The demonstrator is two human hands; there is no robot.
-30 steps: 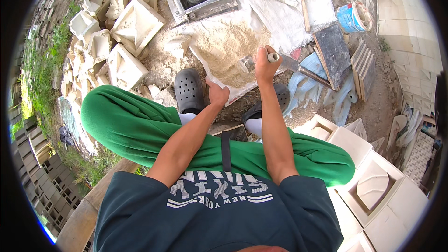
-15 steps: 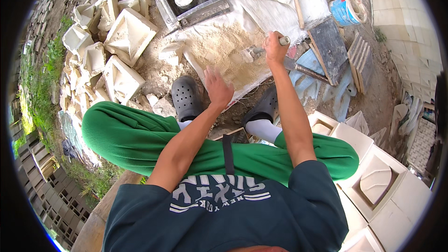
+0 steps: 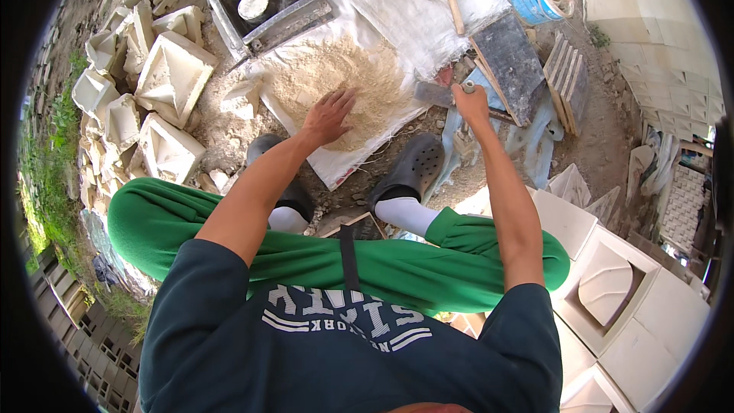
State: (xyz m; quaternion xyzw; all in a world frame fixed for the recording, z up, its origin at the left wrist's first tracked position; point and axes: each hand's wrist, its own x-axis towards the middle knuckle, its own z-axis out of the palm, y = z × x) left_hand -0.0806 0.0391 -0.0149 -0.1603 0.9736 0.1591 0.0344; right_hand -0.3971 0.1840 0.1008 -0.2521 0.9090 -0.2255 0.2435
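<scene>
Over the pale heap of powder (image 3: 375, 80) on the white sheet, my left hand (image 3: 327, 116) is open, fingers stretched out and palm down, holding nothing. My right hand (image 3: 469, 103) is closed round a scraper, with the round end of its handle (image 3: 469, 87) sticking out at the top. The scraper's working end is hard to make out here. Beside that hand lies a flat dark grey blade-like piece (image 3: 433, 93), close to a dark bar and the sheet's right edge. I cannot tell whether this piece joins the handle.
A dark mould box (image 3: 325, 11) with several round white-topped posts stands far left. Broken cream castings (image 3: 177, 69) pile up on the left. A mallet (image 3: 451, 0), a blue bucket (image 3: 533, 0), a dark board (image 3: 511, 65) and slats (image 3: 564, 80) lie right. Cream moulded blocks (image 3: 604, 283) stand near right.
My right hand has moved right, taking the scraper from the powder to beside the dark board. My left hand has reached forward over the powder. The view has shifted, and my right foot has turned.
</scene>
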